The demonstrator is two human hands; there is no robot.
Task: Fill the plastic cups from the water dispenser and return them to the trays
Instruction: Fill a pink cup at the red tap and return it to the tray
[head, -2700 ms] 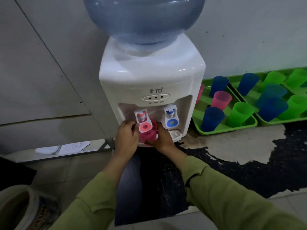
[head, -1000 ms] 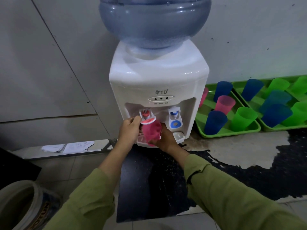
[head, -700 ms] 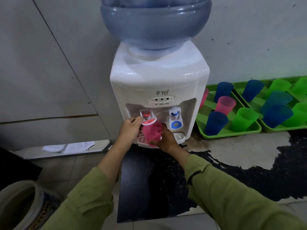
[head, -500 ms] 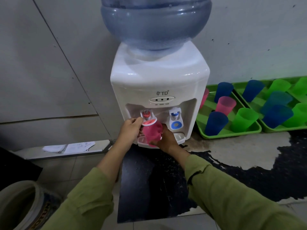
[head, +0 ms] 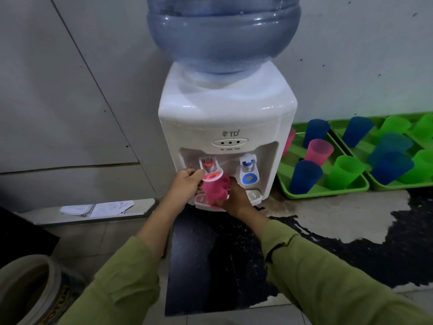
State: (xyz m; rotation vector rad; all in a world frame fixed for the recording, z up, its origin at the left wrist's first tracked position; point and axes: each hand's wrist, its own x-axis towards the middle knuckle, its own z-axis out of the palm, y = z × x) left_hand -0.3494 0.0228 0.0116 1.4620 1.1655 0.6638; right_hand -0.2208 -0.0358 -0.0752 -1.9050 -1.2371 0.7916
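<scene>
A white water dispenser (head: 225, 118) with a blue bottle (head: 222, 31) on top stands against the wall. My right hand (head: 234, 198) grips a pink plastic cup (head: 215, 191) under the red tap. My left hand (head: 185, 186) curls its fingers round the red tap lever (head: 212, 176), lifted at the cup's rim. The blue tap (head: 248, 170) to the right is untouched. Two green trays (head: 328, 193) (head: 398, 186) on the right hold several blue, green and pink cups, such as a pink one (head: 318, 151).
The dispenser's drip tray (head: 254, 195) sits below the taps. A black, worn countertop (head: 351, 254) spreads in front. Papers (head: 98, 208) lie on a ledge at the left. A bucket (head: 30, 292) stands at the lower left on the tiled floor.
The red lever has been raised since the oldest frame and the cup tilted up to it. Over the last second hands and cup hold still.
</scene>
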